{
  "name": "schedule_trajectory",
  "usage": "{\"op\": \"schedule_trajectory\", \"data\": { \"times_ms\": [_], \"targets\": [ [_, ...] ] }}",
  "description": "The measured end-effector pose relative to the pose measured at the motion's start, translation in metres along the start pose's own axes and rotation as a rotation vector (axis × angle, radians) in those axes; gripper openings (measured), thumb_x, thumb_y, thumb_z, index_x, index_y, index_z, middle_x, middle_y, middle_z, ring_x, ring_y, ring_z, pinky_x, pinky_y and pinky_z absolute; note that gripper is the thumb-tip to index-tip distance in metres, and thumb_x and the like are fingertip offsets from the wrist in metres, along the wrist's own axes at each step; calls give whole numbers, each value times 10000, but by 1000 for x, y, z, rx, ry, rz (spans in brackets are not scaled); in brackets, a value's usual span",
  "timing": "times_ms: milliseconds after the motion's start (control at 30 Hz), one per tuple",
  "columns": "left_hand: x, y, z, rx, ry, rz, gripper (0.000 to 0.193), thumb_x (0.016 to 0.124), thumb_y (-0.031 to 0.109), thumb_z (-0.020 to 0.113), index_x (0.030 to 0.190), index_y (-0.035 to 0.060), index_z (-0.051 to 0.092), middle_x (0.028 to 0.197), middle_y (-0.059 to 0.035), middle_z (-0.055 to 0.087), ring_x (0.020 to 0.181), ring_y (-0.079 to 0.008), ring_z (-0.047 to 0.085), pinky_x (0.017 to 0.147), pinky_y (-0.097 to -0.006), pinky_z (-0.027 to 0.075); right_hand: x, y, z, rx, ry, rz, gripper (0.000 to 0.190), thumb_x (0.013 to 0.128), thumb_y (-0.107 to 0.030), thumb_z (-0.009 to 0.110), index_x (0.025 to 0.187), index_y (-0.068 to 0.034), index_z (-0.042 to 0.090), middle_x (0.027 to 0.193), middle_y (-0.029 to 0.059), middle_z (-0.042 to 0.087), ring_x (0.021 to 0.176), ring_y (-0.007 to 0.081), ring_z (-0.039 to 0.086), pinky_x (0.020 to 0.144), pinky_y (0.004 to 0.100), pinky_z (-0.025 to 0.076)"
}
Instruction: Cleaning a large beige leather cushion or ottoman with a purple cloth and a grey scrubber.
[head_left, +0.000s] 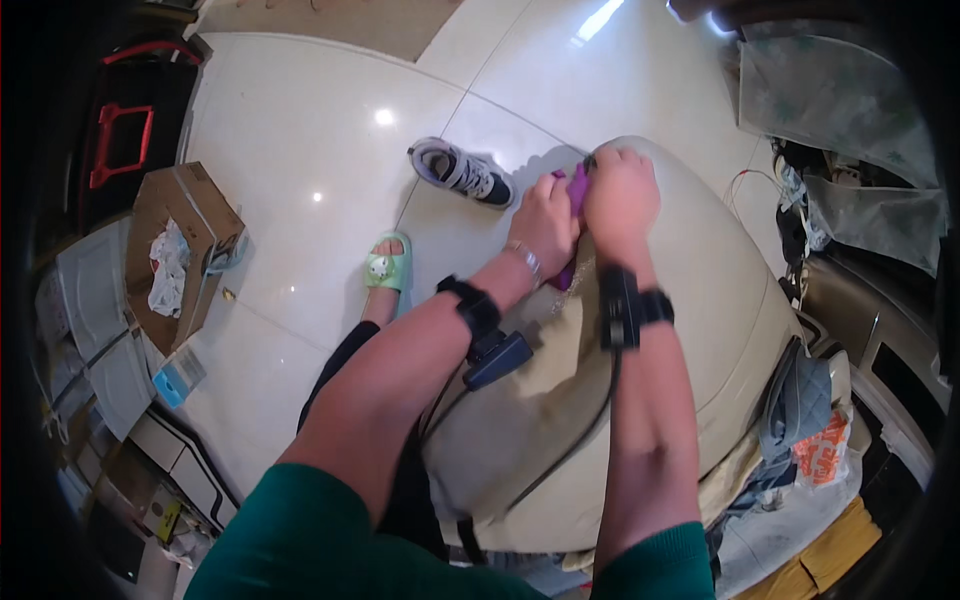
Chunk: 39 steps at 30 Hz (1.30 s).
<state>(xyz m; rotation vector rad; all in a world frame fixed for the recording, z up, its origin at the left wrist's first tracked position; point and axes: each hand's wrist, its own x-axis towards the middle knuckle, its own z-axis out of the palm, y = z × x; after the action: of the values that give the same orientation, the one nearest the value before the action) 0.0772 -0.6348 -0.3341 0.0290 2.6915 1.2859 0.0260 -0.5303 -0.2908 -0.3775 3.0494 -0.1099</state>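
Note:
My left hand (546, 223) grips a purple cloth (577, 191), with its fingers curled around it. A loose end of the cloth hangs below that hand. My right hand (621, 199) is closed against the cloth's other side, its back to the camera and its fingertips mostly hidden. A small dark piece shows beside the right fingers; what it is cannot be made out. Both hands are over the far left edge of a beige leather-look sofa seat (675, 300). Worn, flaking patches mark the seat under my forearms.
On the tiled floor lies a grey and black lace-up sneaker (465, 172), near a foot in a green slipper (388, 262). An open cardboard box (214, 225) holding plastic bags stands left. Clothes (799, 397) and bags pile up on the right. Cables trail from both wrist straps.

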Motion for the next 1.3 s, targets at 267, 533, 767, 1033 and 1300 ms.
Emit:
{"op": "schedule_trajectory", "data": {
  "times_ms": [267, 533, 767, 1033, 1300],
  "targets": [
    [-198, -5, -39, -55, -266, 91, 484, 738, 188, 647, 1129, -62, 514, 1175, -243, 487, 1058, -392, 489, 923, -467, 402, -173, -53, -36, 157, -448, -219, 263, 739, -147, 542, 986, -77, 598, 926, 125, 594, 941, 295, 584, 780, 423, 491],
    [-18, -6, -9, -150, -100, -36, 434, 800, 167, 609, 1160, -30, 468, 1183, -223, 466, 1069, -409, 450, 928, -454, 390, -33, -14, -11, 129, -151, 87, 55, 754, -118, 562, 780, -74, 542, 781, 127, 551, 756, 325, 537, 625, 445, 433],
    [-128, 3, -39, -147, -424, 1, 360, 783, 256, 625, 1057, 30, 563, 1152, -164, 486, 1071, -345, 466, 926, -451, 393, -104, -17, -22, 11, -480, -232, 142, 755, -165, 557, 888, -116, 569, 893, 90, 558, 831, 281, 557, 628, 416, 464],
    [-33, -1, -6, -40, 16, 251, 418, 726, 160, 640, 1079, -24, 512, 1220, -221, 407, 1192, -378, 355, 1050, -492, 288, 23, 0, 6, -2, -128, 33, 75, 765, -155, 581, 777, -82, 573, 772, 124, 558, 736, 320, 557, 614, 443, 453],
    [-103, -21, -1, -206, -272, 52, 428, 784, 241, 585, 1152, 29, 528, 1219, -191, 451, 1130, -375, 433, 919, -502, 375, -25, -9, -6, -166, -355, -261, 124, 746, -154, 547, 853, -94, 558, 850, 100, 548, 806, 282, 558, 634, 400, 472]
  ]
}}
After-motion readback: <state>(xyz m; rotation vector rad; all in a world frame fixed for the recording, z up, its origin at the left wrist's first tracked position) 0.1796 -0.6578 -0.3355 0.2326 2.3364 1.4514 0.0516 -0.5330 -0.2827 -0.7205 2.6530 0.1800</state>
